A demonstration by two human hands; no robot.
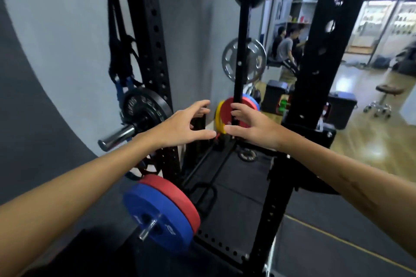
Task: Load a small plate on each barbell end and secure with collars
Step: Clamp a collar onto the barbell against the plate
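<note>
Both your arms reach forward toward the small plates stored on the far rack upright. Your left hand [184,126] is spread, fingers apart and holding nothing, just left of the stack. Your right hand [252,127] is also spread, its fingers [236,111] apart and lying across the face of the small red plate [226,111]; whether they actually touch it, you cannot tell. That red plate is a thin, smooth disc standing on edge, with a yellow plate [218,117] just behind it on the left and a blue plate [253,102] showing to its right. Nearer you, low on the left, a thick blue bumper plate [155,216] and a red bumper plate [171,189] sit together on a peg.
</note>
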